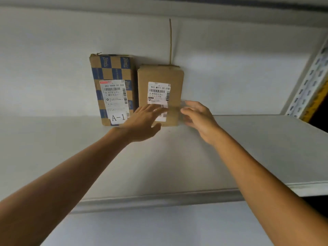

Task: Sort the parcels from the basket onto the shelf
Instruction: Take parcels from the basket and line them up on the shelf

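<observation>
The shelf (248,148) is the largest item: a white board running from its front lip at 6 o'clock to the back wall (53,68) at 12 o'clock. A slotted upright (312,80) closes it at 2 o'clock. The basket is not in view.

Two parcels stand on the shelf against the back wall. The checkered parcel (113,71) is the taller. The plain brown parcel (160,75), the one in hand, stands just beside it at its 3 o'clock with a narrow dark gap between them.

My left hand (142,123) lies flat on the lower face of the plain brown parcel, fingers straight and slightly spread. My right hand (198,116) is at the parcel's lower right edge, fingers loosely extended and gripping nothing (contact there is blurred; I cannot tell).

Step in hand, as I judge it: seating the parcel. Procedure:
1. Press evenly with the flat left hand so the base does not slide toward 6 o'clock.
2. Guide the right edge to keep the parcel upright and its label facing out.
3. Avoid nudging the neighbour and its A-1 label (118,117).

Open shelf extends toward 3 o'clock and 9 o'clock. Withdraw toward 6 o'clock.
</observation>
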Action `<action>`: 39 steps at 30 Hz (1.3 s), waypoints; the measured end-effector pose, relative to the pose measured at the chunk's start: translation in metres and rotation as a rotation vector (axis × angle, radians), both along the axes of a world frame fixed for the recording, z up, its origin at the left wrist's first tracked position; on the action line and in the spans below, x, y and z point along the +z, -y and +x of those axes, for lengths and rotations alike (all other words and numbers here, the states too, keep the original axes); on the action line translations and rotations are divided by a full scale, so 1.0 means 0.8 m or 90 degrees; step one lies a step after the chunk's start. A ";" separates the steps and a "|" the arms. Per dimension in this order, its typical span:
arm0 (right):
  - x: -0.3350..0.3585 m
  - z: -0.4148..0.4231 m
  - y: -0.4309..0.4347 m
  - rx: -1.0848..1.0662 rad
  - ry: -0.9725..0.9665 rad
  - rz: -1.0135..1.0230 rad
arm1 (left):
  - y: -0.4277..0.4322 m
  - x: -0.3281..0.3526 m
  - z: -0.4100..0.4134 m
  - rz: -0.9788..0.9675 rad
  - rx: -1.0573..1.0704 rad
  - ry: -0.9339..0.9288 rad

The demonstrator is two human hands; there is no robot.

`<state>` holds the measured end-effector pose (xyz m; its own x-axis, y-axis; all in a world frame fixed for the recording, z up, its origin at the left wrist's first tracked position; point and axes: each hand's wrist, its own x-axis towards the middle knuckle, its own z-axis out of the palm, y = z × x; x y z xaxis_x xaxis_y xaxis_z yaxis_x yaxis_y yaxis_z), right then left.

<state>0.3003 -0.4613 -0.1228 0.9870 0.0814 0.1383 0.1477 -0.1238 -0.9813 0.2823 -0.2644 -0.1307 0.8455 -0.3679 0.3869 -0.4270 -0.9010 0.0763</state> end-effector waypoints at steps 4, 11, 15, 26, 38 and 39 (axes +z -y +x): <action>-0.002 -0.065 0.050 -0.129 0.095 -0.279 | 0.035 0.003 -0.014 -0.099 -0.089 -0.056; -0.028 -0.221 0.139 -0.356 0.042 -0.343 | 0.164 0.011 -0.092 -0.291 -0.332 -0.278; -0.051 -0.340 0.195 -0.486 -0.014 -0.290 | 0.255 0.005 -0.176 -0.221 -0.466 -0.320; -0.155 -0.719 0.298 -0.743 -0.234 -0.270 | 0.462 -0.090 -0.462 0.030 -0.748 -0.399; -0.307 -0.991 0.307 -0.827 -0.366 -0.090 | 0.536 -0.286 -0.712 0.208 -0.868 -0.558; -0.318 -1.002 0.311 -0.832 -0.377 -0.082 | 0.541 -0.300 -0.720 0.228 -0.873 -0.565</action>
